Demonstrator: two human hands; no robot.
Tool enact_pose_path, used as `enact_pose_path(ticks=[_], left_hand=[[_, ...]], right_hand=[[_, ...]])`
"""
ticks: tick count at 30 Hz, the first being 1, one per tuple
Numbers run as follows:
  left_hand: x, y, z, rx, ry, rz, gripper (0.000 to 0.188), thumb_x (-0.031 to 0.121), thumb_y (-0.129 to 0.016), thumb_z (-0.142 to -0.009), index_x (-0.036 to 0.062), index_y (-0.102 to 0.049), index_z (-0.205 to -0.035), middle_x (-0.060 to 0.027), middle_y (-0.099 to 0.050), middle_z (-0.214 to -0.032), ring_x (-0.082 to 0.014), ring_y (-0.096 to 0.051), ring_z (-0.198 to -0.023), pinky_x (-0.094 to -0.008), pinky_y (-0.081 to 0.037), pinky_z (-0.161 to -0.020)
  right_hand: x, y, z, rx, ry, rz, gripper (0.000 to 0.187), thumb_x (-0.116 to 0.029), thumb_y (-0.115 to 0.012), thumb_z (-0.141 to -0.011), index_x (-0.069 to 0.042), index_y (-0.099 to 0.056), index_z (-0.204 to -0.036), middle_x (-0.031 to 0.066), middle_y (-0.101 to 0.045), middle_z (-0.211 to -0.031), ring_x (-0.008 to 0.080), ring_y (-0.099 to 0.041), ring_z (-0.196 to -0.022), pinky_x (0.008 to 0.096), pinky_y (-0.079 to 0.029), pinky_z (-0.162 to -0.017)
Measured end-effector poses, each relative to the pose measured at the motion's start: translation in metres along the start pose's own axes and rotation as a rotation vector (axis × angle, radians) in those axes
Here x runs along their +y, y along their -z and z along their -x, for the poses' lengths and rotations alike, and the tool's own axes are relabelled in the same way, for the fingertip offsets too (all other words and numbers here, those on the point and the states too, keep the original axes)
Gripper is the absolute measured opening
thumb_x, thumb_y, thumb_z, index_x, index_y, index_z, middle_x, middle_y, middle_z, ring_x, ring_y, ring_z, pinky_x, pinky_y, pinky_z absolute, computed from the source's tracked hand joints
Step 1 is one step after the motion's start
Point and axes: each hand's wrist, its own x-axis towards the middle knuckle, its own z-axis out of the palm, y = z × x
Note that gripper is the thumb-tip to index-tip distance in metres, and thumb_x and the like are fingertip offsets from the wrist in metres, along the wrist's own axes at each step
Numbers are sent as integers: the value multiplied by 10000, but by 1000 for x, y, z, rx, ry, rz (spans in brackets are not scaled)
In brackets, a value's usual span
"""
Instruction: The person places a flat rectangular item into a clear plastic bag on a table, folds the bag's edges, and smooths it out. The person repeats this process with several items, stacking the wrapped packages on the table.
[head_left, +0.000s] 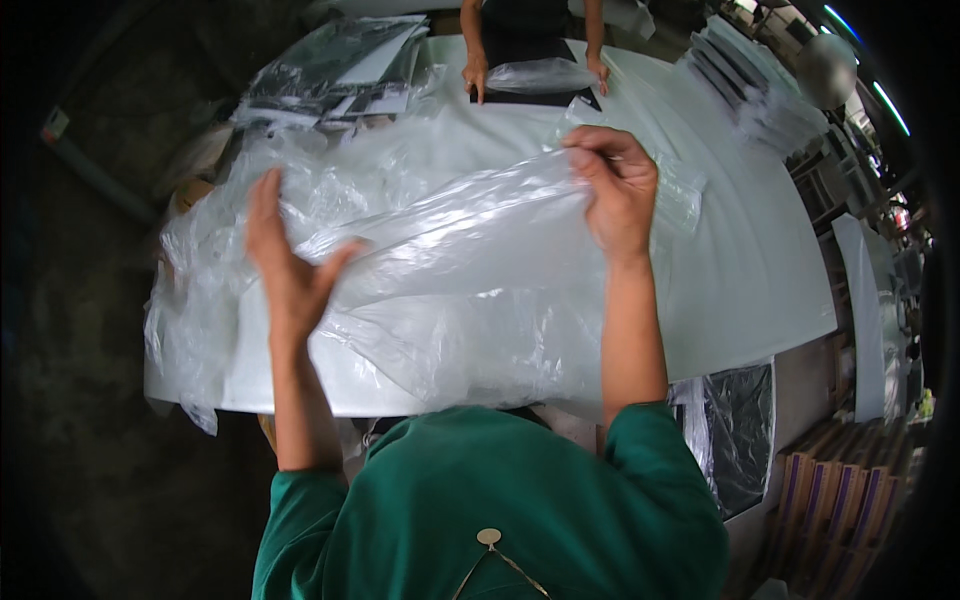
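A long clear plastic bag (pixel 470 215) stretches between my hands above the table. My right hand (pixel 618 185) pinches its right end between thumb and fingers. At the other end, my left hand (pixel 290 260) has its thumb and fingers spread apart next to the plastic, slightly blurred by motion. Below and to the left, a heap of crumpled clear plastic bags (pixel 205 290) covers the left part of the table and hangs over its edge.
The pale table (pixel 745 285) has a rounded outline. Across it, another person's hands (pixel 475 78) rest on a black flat piece (pixel 525 98) with plastic on it. Wrapped sheets (pixel 340 65) lie at the far left, stacked packs (pixel 745 75) at the far right. Cardboard pieces (pixel 840 490) stand at lower right.
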Motion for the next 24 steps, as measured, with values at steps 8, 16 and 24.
enact_pose_path(ticks=[8, 16, 24], left_hand=[[-30, -10, 3, -152, 478, 657, 224, 60, -535, -827, -49, -609, -1008, -93, -652, -866, -114, -574, -777, -228, -440, -750], [-90, -47, 39, -528, 859, 437, 278, 312, -598, -843, 39, -651, -840, 99, -418, -569, -22, -322, -494, -219, -242, -448], [-115, -202, 93, -529, 845, 214, 453, 424, -579, -817, -4, -629, -959, -140, -627, -763, -237, -581, -722, -318, -444, -663]], right_hand=[[0, -16, 96, -735, -723, 337, 482, -249, -732, -728, -17, -569, -1118, 54, -648, -872, 123, -557, -790, 257, -428, -770], [-30, 178, 137, -257, -846, 519, 210, -97, -620, -782, 15, -603, -959, 39, -613, -845, 122, -578, -738, 263, -487, -650], [76, 255, 80, 307, -839, 916, 263, -229, -638, -778, -50, -634, -971, 42, -620, -828, 135, -573, -641, 258, -448, -593]])
